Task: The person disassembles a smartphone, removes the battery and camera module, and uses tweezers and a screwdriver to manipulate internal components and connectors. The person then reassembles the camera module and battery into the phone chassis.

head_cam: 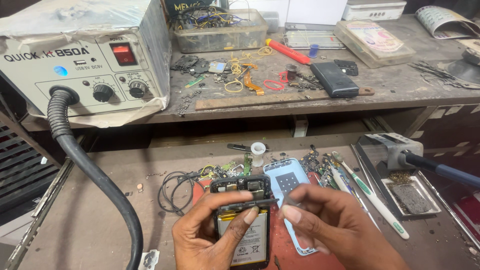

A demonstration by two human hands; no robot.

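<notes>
My left hand [215,232] grips an opened black phone [243,220] whose back is off, showing its battery and circuit board. The thumb and forefinger pinch a thin dark strip across the phone's upper part. My right hand [330,225] is next to the phone's right edge, fingers pinched on a small slim metal tool [291,201] whose tip points at the strip. A light blue phone back cover [287,181] lies just behind my right hand on a red mat.
A grey hot-air station [85,55] with a thick black hose [95,180] stands at upper left. A soldering iron in its stand [400,160], a white toothbrush [370,197], loose cables and small parts lie around. On the upper shelf lie a black phone [334,79], trays and clutter.
</notes>
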